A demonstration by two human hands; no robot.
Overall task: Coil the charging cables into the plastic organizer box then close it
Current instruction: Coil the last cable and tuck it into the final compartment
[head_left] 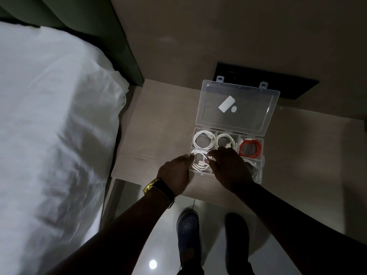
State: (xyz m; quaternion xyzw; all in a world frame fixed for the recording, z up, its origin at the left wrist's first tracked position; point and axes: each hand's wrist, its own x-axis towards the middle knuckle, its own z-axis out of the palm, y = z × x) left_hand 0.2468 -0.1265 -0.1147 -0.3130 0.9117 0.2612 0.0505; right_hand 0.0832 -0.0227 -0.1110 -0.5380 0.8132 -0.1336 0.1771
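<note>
Pinching a white cable (199, 161) in the open box (256, 177), left hand (175, 172) and right hand (228, 165) meet.

The room is dim and the picture looks dark and a bit grainy; the brightest thing is the white bed sheet (49, 116) on the left, which looks soft and blurry; a small round spot of glare (153, 264) shines on the glossy floor (210, 245) at the bottom. The two arms and the shoes are almost black in shadow; the clear lid (237, 105) catches a faint shine; straight lines bend near the edges, as a wide lens makes them.
</note>
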